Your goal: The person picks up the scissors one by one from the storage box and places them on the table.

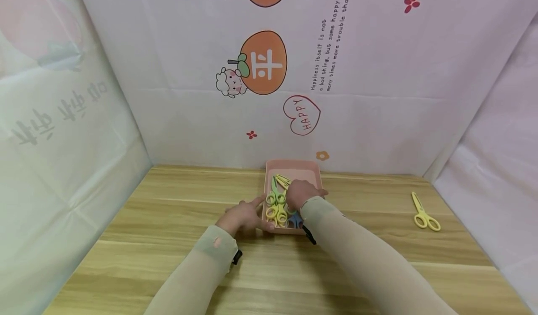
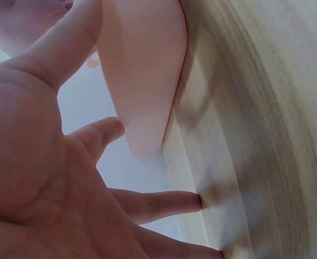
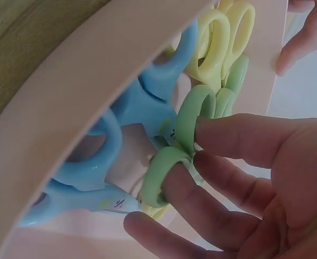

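Observation:
A pink tray (image 1: 294,165) holds several scissors with green, yellow and blue handles. In the right wrist view, my right hand (image 1: 300,193) reaches inside and grips green scissors (image 3: 186,125) by the finger loops. Blue scissors (image 3: 142,110) lie beside them, and yellow scissors (image 3: 212,67) sit toward the far end. On the tray's left, my left hand (image 1: 244,216) rests with fingers spread, index fingertip (image 2: 115,127) at the tray wall and thumb by the near corner. Its other fingertips meet the tabletop. The right forearm covers the tray's right side in the head view.
Another pair of yellow scissors (image 1: 420,211) lies on the wooden table (image 1: 176,203) at the right. A printed white cloth (image 1: 201,133) hangs directly behind the tray, and more cloth walls close in both sides.

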### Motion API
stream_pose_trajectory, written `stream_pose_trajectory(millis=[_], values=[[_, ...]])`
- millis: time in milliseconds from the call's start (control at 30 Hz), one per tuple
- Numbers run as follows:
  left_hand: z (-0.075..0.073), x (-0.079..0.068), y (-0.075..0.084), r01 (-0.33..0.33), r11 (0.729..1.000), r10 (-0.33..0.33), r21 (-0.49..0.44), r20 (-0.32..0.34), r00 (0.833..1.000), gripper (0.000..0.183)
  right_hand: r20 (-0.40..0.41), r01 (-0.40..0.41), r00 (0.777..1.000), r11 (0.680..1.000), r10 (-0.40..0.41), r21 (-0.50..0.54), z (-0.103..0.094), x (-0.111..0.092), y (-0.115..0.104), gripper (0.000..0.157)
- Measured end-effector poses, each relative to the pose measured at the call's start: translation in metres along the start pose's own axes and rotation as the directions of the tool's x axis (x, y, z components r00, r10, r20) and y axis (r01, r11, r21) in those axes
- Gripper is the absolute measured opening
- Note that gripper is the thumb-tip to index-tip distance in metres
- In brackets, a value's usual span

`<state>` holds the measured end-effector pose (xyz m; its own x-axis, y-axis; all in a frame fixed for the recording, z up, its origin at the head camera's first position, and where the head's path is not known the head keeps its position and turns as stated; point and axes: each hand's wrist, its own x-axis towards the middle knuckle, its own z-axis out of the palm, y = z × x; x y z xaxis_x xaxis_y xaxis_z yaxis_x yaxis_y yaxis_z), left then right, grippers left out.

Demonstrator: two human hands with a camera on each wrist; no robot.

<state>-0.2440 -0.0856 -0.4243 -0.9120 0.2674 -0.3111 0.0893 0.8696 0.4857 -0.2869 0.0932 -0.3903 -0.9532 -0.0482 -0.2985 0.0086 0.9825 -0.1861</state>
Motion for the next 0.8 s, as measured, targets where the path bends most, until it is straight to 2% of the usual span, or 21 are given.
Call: stream_pose_trajectory(millis=[200, 433, 800], values=[[0.000, -0.002, 0.001, 0.011, 1.000, -0.011, -0.027, -0.005, 1.000, 0.106, -0.033, 0.016, 0.999, 1.000, -0.015, 0.022, 0.000, -0.001, 0.002, 0.018], [0.001, -0.004, 0.001, 0.003, 0.999, -0.003, -0.035, -0.006, 1.000, 0.106, -0.089, 0.044, 0.995, 0.998, -0.039, 0.053, 0.000, -0.003, 0.007, 0.033], [0.001, -0.003, 0.000, -0.002, 0.999, 0.001, -0.033, -0.031, 1.000, 0.107, -0.128, 0.066, 0.990, 0.996, -0.058, 0.060, -0.007, -0.002, 0.016, 0.035]])
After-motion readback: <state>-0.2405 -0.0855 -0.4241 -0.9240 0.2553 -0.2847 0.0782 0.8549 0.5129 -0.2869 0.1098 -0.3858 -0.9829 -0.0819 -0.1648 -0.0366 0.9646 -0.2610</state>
